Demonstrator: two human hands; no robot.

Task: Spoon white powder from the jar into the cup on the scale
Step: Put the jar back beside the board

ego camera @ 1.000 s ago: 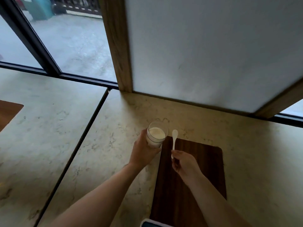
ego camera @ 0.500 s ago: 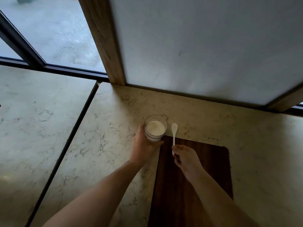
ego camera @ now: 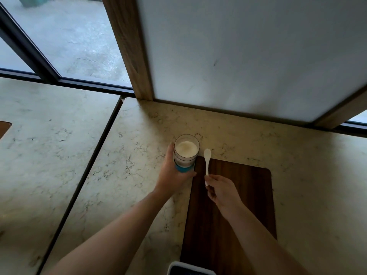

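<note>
Left hand (ego camera: 170, 176) is gripping the open jar (ego camera: 185, 153), which is holding white powder (ego camera: 186, 149); right hand (ego camera: 222, 192) is pinching an empty white spoon (ego camera: 207, 162) beside it.

left hand (ego camera: 170, 178) around open jar (ego camera: 185, 153) of white powder, right hand (ego camera: 223, 192) with white spoon (ego camera: 207, 162)

A dark wooden board (ego camera: 234, 205) lies on the pale marble counter (ego camera: 123, 175). Behind stand a white wall panel (ego camera: 248, 56), a wooden post (ego camera: 129, 46) and a window (ego camera: 75, 36).
</note>
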